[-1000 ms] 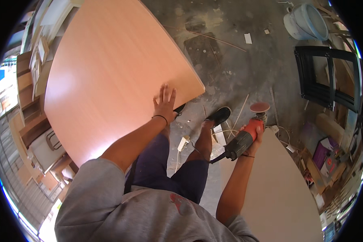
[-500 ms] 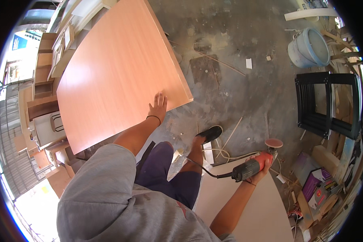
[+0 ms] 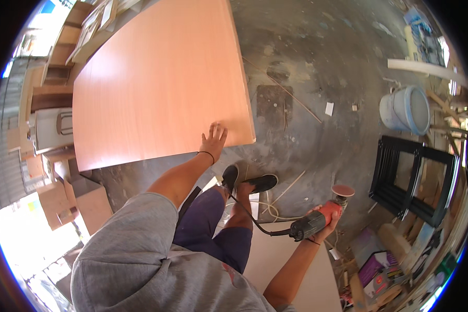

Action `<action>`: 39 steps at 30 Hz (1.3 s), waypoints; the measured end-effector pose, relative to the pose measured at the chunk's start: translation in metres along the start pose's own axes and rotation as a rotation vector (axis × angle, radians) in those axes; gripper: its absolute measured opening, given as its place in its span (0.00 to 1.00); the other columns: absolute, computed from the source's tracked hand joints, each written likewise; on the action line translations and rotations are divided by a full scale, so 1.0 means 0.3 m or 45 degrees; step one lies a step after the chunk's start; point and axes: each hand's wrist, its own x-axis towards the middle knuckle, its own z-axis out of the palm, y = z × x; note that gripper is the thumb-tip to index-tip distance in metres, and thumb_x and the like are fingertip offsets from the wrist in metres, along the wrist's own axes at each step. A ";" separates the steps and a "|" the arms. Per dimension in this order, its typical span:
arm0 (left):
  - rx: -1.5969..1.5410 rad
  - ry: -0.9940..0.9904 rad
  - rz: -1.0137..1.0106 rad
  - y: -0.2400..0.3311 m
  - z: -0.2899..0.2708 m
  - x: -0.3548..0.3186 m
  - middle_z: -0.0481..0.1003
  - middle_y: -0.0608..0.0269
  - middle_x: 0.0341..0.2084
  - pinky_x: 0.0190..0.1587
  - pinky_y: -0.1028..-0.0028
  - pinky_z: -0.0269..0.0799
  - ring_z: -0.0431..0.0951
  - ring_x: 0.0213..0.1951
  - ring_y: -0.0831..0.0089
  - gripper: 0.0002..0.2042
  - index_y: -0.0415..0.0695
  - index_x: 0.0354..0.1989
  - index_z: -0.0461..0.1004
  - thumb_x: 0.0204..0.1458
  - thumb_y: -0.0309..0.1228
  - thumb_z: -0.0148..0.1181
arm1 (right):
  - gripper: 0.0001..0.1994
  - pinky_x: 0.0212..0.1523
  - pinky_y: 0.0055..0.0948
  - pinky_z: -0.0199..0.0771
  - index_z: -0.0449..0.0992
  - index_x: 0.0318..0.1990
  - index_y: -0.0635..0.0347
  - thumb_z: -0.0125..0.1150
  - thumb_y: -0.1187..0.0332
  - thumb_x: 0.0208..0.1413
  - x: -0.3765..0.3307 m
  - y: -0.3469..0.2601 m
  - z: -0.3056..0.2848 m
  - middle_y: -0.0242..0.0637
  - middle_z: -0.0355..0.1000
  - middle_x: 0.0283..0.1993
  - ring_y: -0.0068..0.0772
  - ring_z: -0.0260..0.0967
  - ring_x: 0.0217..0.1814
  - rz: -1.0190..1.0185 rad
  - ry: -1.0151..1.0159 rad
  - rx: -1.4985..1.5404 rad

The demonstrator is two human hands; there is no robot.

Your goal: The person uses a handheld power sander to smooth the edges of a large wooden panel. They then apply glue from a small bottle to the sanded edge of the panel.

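A large wood-grain board (image 3: 161,88) with a light, glossy top fills the upper left. My left hand (image 3: 213,139) lies flat on it near its near right corner, fingers spread, a dark band at the wrist. Out to the right, my right hand (image 3: 327,226) is wrapped round a red and black angle grinder (image 3: 317,220). The grinder's round sanding disc (image 3: 343,191) faces upward, apart from the board. From its rear a black cord (image 3: 260,227) runs back toward my legs. I cannot tell whether the disc is spinning.
A pale panel (image 3: 291,265) lies beneath my right forearm. On the concrete floor are thin wood strips (image 3: 295,97) and a loose cable (image 3: 275,210). To the right stand a bucket (image 3: 405,110), black frames (image 3: 413,177) and boxed clutter (image 3: 377,270). Wooden cabinets (image 3: 52,99) line the left.
My view has turned, so the board looks rotated and the right-hand things sit lower. My left hand stays on the board; the grinder stays in my right hand. My other shoe now shows.
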 end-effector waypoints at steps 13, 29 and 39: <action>-0.652 0.170 0.532 0.223 0.062 -0.198 0.67 0.57 0.50 0.50 0.59 0.65 0.62 0.55 0.56 0.19 0.45 0.46 0.71 0.52 0.45 0.49 | 0.29 0.32 0.36 0.71 0.62 0.49 0.62 0.55 0.48 0.48 0.172 -0.048 0.444 0.44 0.67 0.33 0.39 0.68 0.32 0.132 -0.215 -0.387; -1.459 -0.060 0.760 0.486 -0.170 -0.368 0.71 0.56 0.40 0.53 0.60 0.62 0.70 0.48 0.59 0.25 0.44 0.44 0.70 0.40 0.46 0.62 | 0.26 0.28 0.38 0.74 0.60 0.50 0.60 0.54 0.53 0.49 0.402 -0.023 0.830 0.44 0.68 0.32 0.39 0.69 0.30 0.566 -0.156 -0.835; -3.669 -0.315 -0.076 0.827 -0.433 -0.394 0.71 0.58 0.40 0.32 0.73 0.74 0.77 0.35 0.69 0.34 0.40 0.55 0.59 0.54 0.60 0.42 | 0.19 0.23 0.31 0.73 0.67 0.33 0.66 0.59 0.55 0.48 0.486 0.007 0.808 0.42 0.69 0.25 0.35 0.70 0.24 1.112 -0.280 -1.385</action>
